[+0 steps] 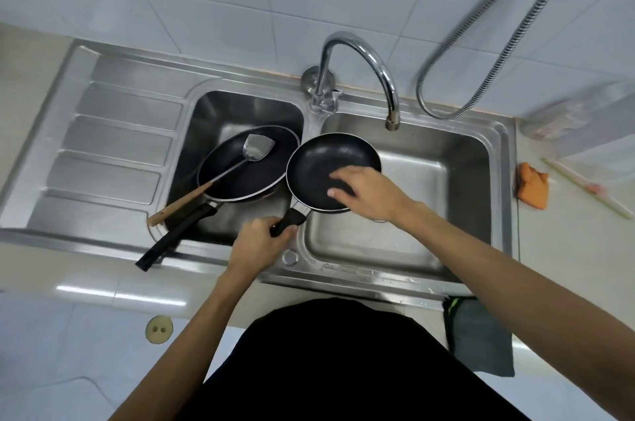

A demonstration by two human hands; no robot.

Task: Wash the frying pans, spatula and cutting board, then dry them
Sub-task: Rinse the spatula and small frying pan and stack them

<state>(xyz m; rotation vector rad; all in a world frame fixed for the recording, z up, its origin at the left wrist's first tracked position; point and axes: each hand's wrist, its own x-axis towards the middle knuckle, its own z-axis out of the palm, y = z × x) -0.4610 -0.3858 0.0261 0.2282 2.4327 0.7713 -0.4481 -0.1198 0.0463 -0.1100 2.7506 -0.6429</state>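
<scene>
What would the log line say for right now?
item: small pan | left hand: grips handle | right hand: rests in small pan | big pan, spatula: left basin

Covered, cropped, blurred
The left grip (pixel 261 242) covers the end of the small pan (pixel 319 166) handle, and the right grip (pixel 367 192) hides part of its inside. The hose (pixel 515 32) leaves the top edge. A clear thing (pixel 563 118) on the surface (pixel 567 248) is too blurred to name.
</scene>
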